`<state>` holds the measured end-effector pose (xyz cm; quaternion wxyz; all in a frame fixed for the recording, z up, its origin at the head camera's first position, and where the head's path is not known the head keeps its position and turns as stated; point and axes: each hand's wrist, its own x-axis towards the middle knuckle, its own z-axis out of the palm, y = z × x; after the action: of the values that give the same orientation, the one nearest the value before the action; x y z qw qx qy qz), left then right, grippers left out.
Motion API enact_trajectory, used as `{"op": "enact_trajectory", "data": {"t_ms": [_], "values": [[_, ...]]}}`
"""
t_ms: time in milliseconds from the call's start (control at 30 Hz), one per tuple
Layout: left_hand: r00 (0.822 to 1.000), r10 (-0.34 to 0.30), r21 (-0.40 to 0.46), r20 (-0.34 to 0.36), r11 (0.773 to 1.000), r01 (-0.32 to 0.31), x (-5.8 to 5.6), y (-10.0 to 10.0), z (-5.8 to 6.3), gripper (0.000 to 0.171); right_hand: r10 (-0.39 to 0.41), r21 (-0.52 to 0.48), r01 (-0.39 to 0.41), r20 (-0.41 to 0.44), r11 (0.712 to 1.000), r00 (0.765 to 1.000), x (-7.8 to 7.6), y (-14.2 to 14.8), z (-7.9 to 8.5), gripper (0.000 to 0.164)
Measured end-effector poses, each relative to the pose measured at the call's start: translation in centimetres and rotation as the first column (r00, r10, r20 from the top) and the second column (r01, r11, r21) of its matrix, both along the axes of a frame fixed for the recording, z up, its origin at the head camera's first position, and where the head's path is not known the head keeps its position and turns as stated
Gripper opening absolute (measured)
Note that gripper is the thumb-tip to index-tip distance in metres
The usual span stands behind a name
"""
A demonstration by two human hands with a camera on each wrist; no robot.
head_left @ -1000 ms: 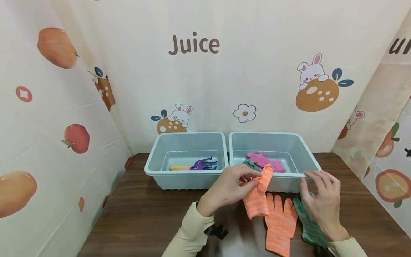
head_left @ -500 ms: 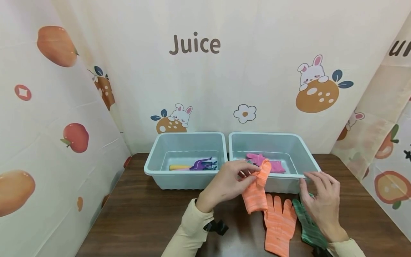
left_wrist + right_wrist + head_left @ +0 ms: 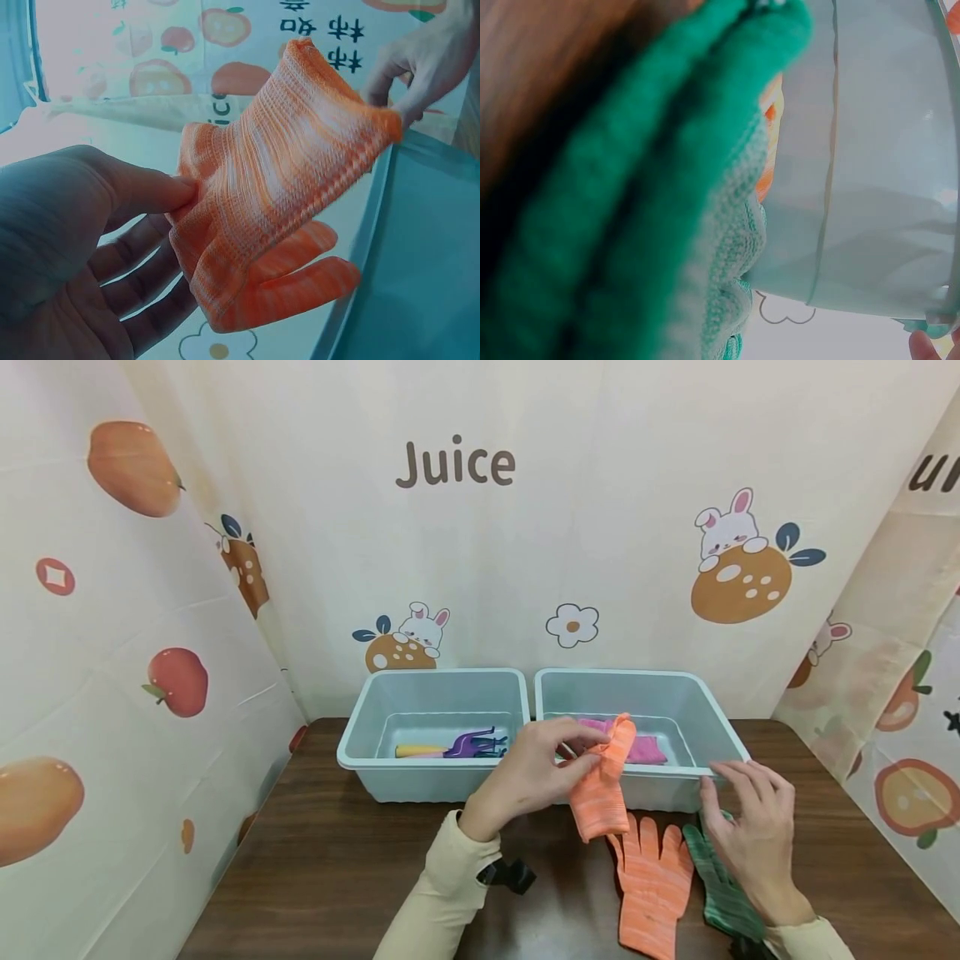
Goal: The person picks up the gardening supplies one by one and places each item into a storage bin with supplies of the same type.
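Note:
My left hand [image 3: 532, 768] pinches a bunched orange striped knit glove [image 3: 600, 802] between thumb and fingers, at the front of the right light blue bin [image 3: 675, 770]. In the left wrist view, the cuff of this glove points up and two of its fingers hang below. A pink glove [image 3: 647, 750] lies inside the bin, partly hidden behind the orange one. My right hand [image 3: 753, 835] holds the bin's front rim near its right corner, fingertips on the rim and thumb below. A green knit glove [image 3: 723, 885] lies under that hand and looms close in the right wrist view.
Flat on the dark wooden table [image 3: 337, 877] lies a second orange glove [image 3: 652, 885], left of the green one. The left light blue bin [image 3: 435, 785] contains a purple item with thin prongs [image 3: 468, 743] and a yellow piece [image 3: 420, 750]. Printed curtains stand behind and at both sides.
My left hand has raised the orange glove slightly toward the right bin, so it covers more of the pink glove and hides the green item there. The right hand has stayed put.

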<state>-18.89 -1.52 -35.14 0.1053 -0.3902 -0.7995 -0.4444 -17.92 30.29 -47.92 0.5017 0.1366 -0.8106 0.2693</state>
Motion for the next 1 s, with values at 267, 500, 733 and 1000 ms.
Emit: {"op": "enact_trajectory", "data": {"t_ms": [267,500,733,1000], "values": [[1.0,-0.02,0.044,0.009,0.999,0.019,-0.3,0.0,0.9,0.023,0.001,-0.004,-0.001,-0.009,1.0,1.0,-0.1,0.0,0.2,0.054],[0.995,0.08,0.068,0.057,0.994,-0.084,-0.3,0.3,1.1,0.021,-0.003,-0.009,0.003,-0.001,1.0,1.0,-0.1,-0.1,0.2,0.057],[0.983,0.162,0.103,0.09,0.98,-0.171,-0.7,0.7,1.0,0.022,-0.005,-0.01,0.005,0.006,1.0,1.0,0.0,-0.1,0.2,0.058],[0.973,0.22,0.058,0.067,0.973,-0.224,-1.6,1.0,0.3,0.021,-0.009,-0.013,0.01,0.011,1.0,1.0,0.0,-0.1,0.1,0.058]]}}
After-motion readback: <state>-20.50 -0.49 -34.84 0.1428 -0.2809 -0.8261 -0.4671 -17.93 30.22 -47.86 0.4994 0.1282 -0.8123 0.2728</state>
